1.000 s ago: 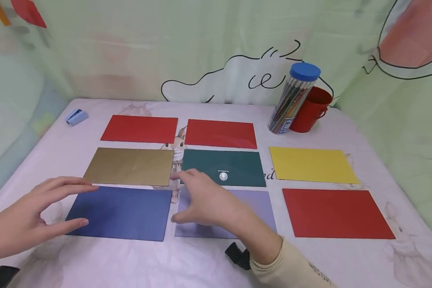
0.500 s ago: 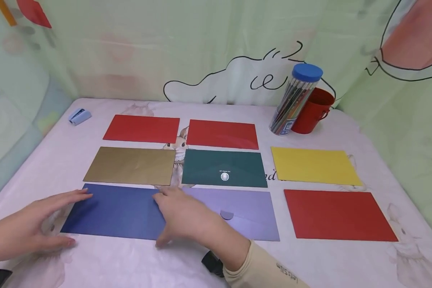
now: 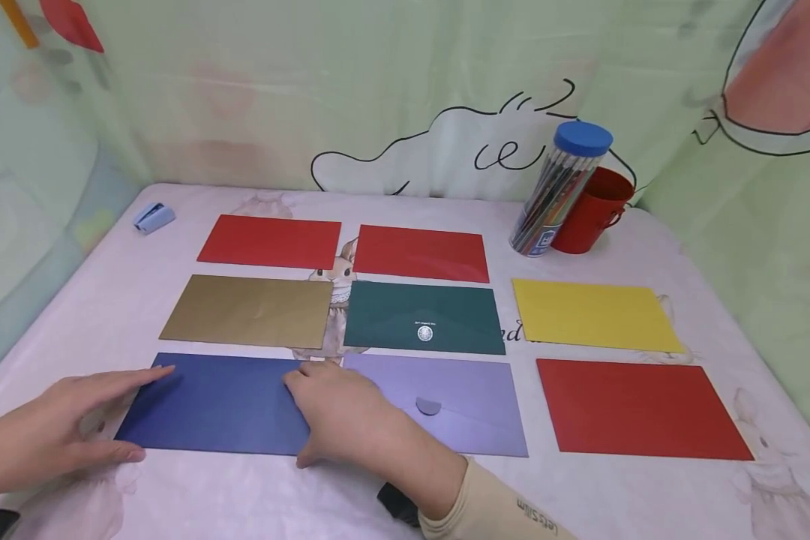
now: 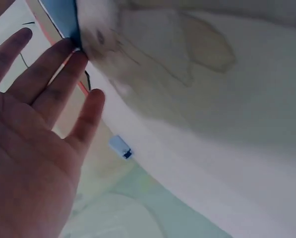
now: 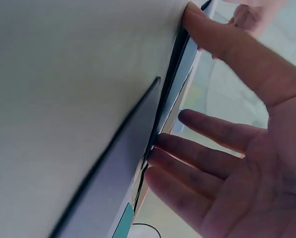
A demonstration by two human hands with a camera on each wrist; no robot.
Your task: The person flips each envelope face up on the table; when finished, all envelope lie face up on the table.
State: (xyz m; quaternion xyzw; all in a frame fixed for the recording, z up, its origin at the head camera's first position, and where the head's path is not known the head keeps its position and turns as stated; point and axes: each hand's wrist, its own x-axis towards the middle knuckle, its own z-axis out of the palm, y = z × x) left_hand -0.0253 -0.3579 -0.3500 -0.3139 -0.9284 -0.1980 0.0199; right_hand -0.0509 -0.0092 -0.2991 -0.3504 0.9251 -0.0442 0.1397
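Observation:
A flat blue paper rectangle (image 3: 223, 401) lies in the front row of the head view, with a hand at each short side. My left hand (image 3: 74, 427) is at its left edge, thumb and fingers spread and fairly straight; in the left wrist view, fingertips meet the blue edge (image 4: 63, 20). My right hand (image 3: 344, 416) rests at the right edge, thumb at the near corner and fingers toward the far one, hiding that side. Extended fingers of the right hand (image 5: 227, 163) show in the right wrist view. Beside it lies a purple envelope (image 3: 472, 405) with a small rounded flap.
Behind lie gold (image 3: 250, 311), dark green (image 3: 418, 307) and yellow (image 3: 597, 315) rectangles, plus red ones (image 3: 641, 409). At the back stand a blue-capped jar of pens (image 3: 560, 195) and a red bucket (image 3: 590, 214). A light blue stapler-like item (image 3: 154, 217) sits back left.
My right hand has moved left from over the purple envelope to the blue rectangle's right edge. The blue rectangle has shifted slightly left, then a little nearer; the purple flap is now uncovered.

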